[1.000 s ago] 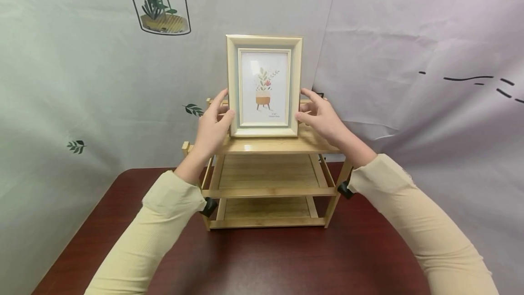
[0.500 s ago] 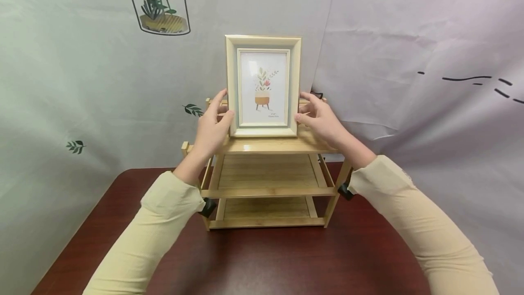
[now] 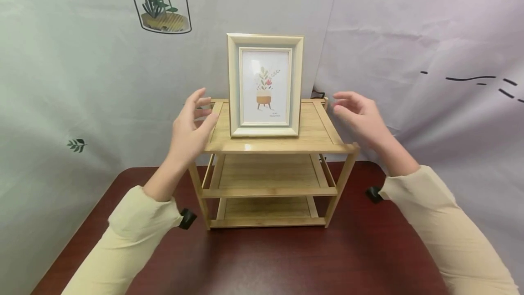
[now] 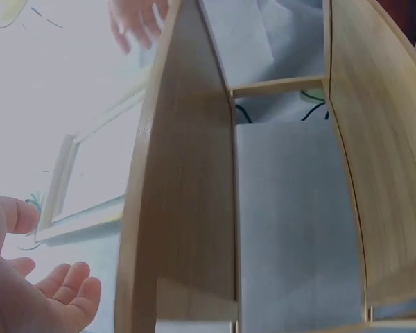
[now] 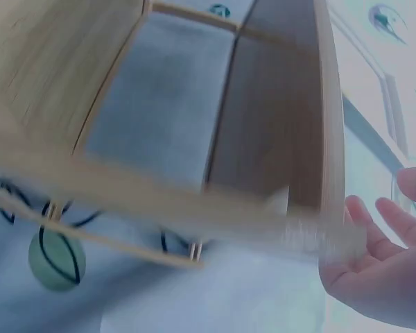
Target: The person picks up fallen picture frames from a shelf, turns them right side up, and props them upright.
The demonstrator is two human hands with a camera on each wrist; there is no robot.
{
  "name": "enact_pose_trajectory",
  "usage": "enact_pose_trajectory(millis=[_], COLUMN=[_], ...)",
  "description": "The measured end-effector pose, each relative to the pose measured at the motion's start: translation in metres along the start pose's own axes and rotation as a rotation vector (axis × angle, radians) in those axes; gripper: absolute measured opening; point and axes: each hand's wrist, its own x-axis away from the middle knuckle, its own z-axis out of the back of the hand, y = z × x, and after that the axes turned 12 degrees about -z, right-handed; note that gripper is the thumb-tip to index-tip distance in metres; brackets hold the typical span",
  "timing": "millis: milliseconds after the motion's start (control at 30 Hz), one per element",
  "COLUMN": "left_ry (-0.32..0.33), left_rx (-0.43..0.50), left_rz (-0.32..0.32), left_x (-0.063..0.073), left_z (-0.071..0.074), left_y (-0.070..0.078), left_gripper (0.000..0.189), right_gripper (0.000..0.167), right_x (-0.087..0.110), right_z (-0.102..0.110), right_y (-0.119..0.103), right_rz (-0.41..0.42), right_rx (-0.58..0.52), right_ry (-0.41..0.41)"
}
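Observation:
A cream picture frame with a potted-plant print stands upright on the top board of a light wooden three-tier shelf. To its left, my left hand hovers with fingers loosely bent and nothing in them. My right hand is farther out on the other side, past the shelf's right edge, also holding nothing. In the left wrist view the picture frame shows beyond relaxed fingers. The right wrist view has the right hand beside the shelf's blurred edge.
The shelf stands on a dark red table. Behind it hangs a pale cloth backdrop with printed plants and dashes. A black strap-like item shows behind the shelf's top right corner.
Both hands have let go of the picture frame and moved apart, the left one leftward and the right one rightward. The picture frame stays standing in place on the shelf.

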Motion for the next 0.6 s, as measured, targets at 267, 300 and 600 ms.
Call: enact_pose_trajectory(millis=[267,300,600], left_ry=[0.123,0.13,0.076], left_rx=[-0.149,-0.166,-0.273], left_rz=[0.025,0.046,0.195], left_x=[0.028,0.032,0.075], left_z=[0.03,0.033,0.05], left_y=[-0.025,-0.03,-0.074], left_gripper=[0.035,0.034,0.038], right_gripper=[0.017,0.017,0.028], right_x=[0.026,0.029,0.05], right_z=[0.027,0.029,0.031], right_y=[0.03,0.035,0.092], right_rz=[-0.001,-0.003,-0.072], right_rx=[0.101,0.128,0.353], right_ry=[0.132,0.151,0.278])
